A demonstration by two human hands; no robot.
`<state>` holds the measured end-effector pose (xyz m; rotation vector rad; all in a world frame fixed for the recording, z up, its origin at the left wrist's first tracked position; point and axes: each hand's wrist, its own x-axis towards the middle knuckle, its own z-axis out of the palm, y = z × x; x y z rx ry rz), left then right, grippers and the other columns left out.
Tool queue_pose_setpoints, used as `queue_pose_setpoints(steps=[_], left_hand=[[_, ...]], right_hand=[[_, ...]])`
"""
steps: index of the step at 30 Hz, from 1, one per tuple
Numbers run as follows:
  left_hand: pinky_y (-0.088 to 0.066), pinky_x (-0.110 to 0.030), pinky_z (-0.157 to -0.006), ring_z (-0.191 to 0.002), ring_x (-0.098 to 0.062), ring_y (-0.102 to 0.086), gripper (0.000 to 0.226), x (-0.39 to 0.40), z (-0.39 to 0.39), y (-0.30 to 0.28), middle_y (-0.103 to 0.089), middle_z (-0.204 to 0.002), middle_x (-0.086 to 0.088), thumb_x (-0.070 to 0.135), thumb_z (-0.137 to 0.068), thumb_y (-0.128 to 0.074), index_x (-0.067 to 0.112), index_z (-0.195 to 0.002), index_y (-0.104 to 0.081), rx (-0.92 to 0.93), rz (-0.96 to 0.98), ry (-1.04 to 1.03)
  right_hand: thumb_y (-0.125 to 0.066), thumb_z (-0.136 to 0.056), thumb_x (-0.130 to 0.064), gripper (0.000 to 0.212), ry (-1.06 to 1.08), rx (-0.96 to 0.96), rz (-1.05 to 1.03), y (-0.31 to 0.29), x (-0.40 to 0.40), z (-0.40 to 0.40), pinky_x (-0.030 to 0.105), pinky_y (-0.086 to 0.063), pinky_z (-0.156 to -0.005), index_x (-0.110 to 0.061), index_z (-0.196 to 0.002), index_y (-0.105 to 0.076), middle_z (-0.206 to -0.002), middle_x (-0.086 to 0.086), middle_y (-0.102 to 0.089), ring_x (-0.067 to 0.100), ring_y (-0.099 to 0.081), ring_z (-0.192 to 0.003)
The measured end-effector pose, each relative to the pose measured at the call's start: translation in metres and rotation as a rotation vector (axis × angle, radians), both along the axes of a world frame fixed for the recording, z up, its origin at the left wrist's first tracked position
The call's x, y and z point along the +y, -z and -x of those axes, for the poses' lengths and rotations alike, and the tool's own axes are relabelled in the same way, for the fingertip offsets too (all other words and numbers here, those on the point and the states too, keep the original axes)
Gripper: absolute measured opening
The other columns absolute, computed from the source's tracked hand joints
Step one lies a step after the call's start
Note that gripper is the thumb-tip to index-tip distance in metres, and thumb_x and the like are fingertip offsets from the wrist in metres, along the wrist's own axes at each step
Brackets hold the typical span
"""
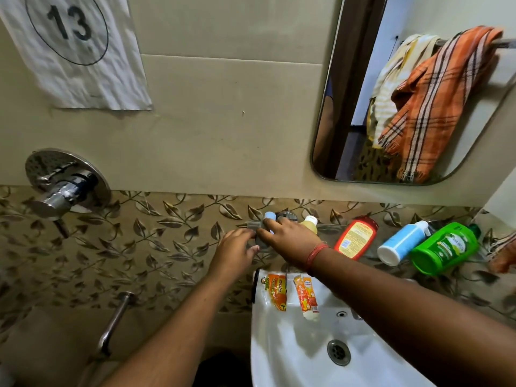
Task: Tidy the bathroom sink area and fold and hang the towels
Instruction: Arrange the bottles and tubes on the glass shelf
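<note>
My left hand (237, 247) and my right hand (287, 236) meet at the left end of the glass shelf (329, 227) above the white sink (279, 353). My left fingers curl onto a grey piece (262, 242) at the shelf end. My right fingers wrap a small blue-capped bottle (270, 215). A yellow bottle (310, 222) stands just behind my right hand. A red bottle (356, 237), a blue-white bottle (402, 243) and a green bottle (444, 247) lie on the shelf. The mirror (349, 107) shows an orange plaid towel (435, 101) and a yellow striped towel (391, 79) bunched on a rail.
Two toothpaste tubes (276, 291) (307, 297) lie on the sink's back rim. A chrome shower mixer (65, 185) and a spout (117, 319) stick out of the wall at left. A paper sheet marked 13 (75, 51) hangs above. Orange cloth (504, 255) shows at the right edge.
</note>
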<state>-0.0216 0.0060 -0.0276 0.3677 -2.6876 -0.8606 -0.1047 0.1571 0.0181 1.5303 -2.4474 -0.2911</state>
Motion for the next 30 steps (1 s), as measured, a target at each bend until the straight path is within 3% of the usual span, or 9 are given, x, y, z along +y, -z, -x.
queue_pose_setpoints(steps=[3,6,10,12,15,19,23,30], left_hand=[[-0.047,-0.038,-0.102,-0.126,-0.016,-0.052,0.036,0.005,-0.001,0.0,-0.063,-0.13,0.003,0.024,-0.095,-0.064,0.022,-0.131,-0.062,0.063,-0.074,0.013],[-0.048,-0.03,-0.094,-0.119,-0.014,-0.058,0.03,0.008,-0.004,-0.009,-0.067,-0.125,0.003,0.025,-0.097,-0.061,0.02,-0.127,-0.065,0.159,-0.348,-0.017],[-0.049,-0.033,-0.098,-0.118,-0.012,-0.058,0.029,0.011,0.0,-0.026,-0.066,-0.125,0.004,0.02,-0.1,-0.056,0.023,-0.128,-0.064,0.236,-0.52,-0.015],[-0.047,-0.032,-0.101,-0.121,-0.011,-0.056,0.035,0.012,0.004,-0.034,-0.064,-0.13,0.004,0.014,-0.099,-0.056,0.023,-0.133,-0.061,0.227,-0.553,-0.002],[-0.043,-0.027,-0.096,-0.12,-0.009,-0.053,0.045,0.014,0.011,-0.04,-0.061,-0.133,0.003,0.008,-0.098,-0.058,0.021,-0.141,-0.053,0.141,-0.583,0.005],[-0.045,-0.029,-0.094,-0.122,-0.016,-0.057,0.046,0.014,0.014,-0.035,-0.063,-0.134,-0.003,0.01,-0.096,-0.061,0.018,-0.141,-0.051,0.011,-0.536,0.025],[-0.047,-0.033,-0.097,-0.126,-0.02,-0.057,0.042,0.016,0.014,-0.031,-0.064,-0.133,-0.003,0.011,-0.097,-0.061,0.019,-0.137,-0.054,0.005,-0.484,0.013],[-0.045,-0.031,-0.094,-0.124,-0.02,-0.058,0.039,0.017,0.016,-0.028,-0.065,-0.131,-0.003,0.012,-0.096,-0.061,0.019,-0.134,-0.056,0.015,-0.477,-0.014]], right_hand=[[-0.062,-0.09,-0.005,0.067,-0.006,-0.031,0.034,0.001,0.003,-0.003,0.043,-0.055,-0.09,-0.017,-0.149,-0.034,-0.146,0.014,-0.04,0.031,-0.054,-0.115],[-0.06,-0.089,-0.001,0.059,0.04,-0.134,0.211,0.004,0.004,0.0,0.041,-0.056,-0.087,-0.019,-0.143,-0.043,-0.138,0.009,-0.05,0.028,-0.056,-0.113],[-0.051,-0.097,-0.005,0.031,0.237,-0.479,0.591,-0.005,0.002,-0.002,0.029,-0.05,-0.08,-0.021,-0.123,-0.055,-0.117,0.004,-0.064,0.019,-0.06,-0.103],[-0.047,-0.099,-0.007,0.028,0.307,-0.608,0.688,-0.01,-0.001,0.001,0.033,-0.052,-0.081,-0.021,-0.121,-0.056,-0.115,0.005,-0.066,0.02,-0.061,-0.101],[-0.048,-0.1,-0.009,0.03,0.369,-0.67,0.695,-0.015,-0.005,0.006,0.042,-0.056,-0.088,-0.021,-0.127,-0.055,-0.117,0.008,-0.067,0.024,-0.063,-0.104],[-0.059,-0.097,-0.013,0.036,0.408,-0.722,0.618,-0.015,-0.011,0.01,0.035,-0.051,-0.094,-0.018,-0.132,-0.053,-0.124,0.008,-0.065,0.024,-0.061,-0.113],[-0.062,-0.093,-0.007,0.043,0.425,-0.746,0.636,-0.005,-0.013,0.008,0.028,-0.047,-0.094,-0.017,-0.134,-0.054,-0.125,0.007,-0.065,0.022,-0.06,-0.117],[-0.064,-0.092,-0.007,0.043,0.433,-0.738,0.686,0.001,-0.013,0.005,0.03,-0.048,-0.096,-0.017,-0.133,-0.053,-0.125,0.006,-0.065,0.021,-0.06,-0.116]])
